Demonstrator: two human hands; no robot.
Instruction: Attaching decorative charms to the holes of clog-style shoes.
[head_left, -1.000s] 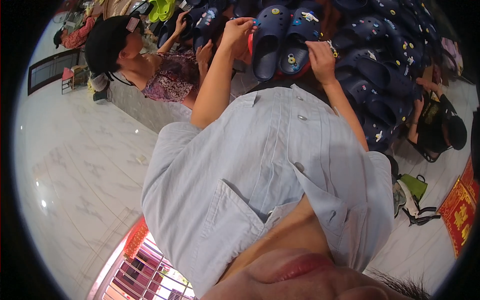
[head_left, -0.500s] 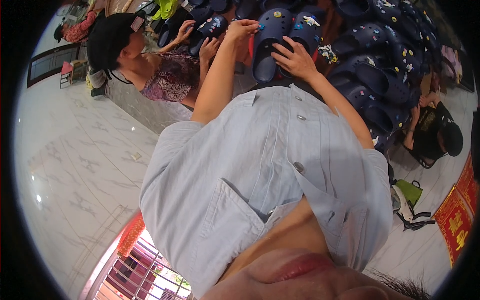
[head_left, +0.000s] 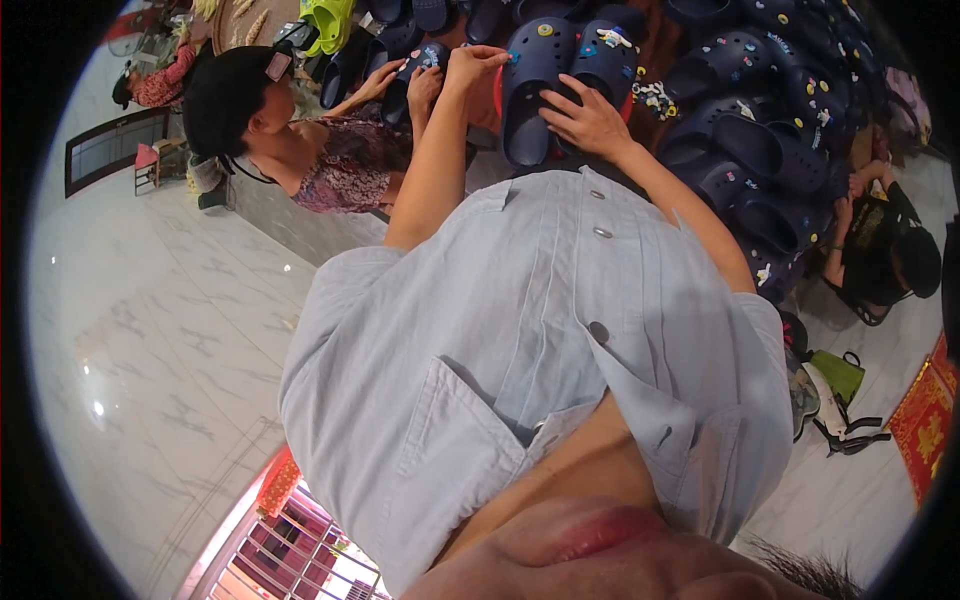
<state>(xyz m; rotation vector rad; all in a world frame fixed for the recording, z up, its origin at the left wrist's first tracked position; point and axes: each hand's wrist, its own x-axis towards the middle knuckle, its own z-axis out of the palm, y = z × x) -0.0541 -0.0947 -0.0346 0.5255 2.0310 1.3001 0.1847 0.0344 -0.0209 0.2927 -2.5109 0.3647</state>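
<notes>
Touching navy clog (head_left: pixel 540 65), right fingers (head_left: pixel 563 103) spread

Navy perforated clog (head_left: pixel 532 92), matching clog (head_left: pixel 603 68) just beside it, charms (head_left: pixel 612 38) on both, toes pointing away

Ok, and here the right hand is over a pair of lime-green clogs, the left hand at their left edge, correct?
The colour is wrong: the head view shows navy blue clogs. The right hand is over them and the left hand at their left edge, as you say.
</notes>
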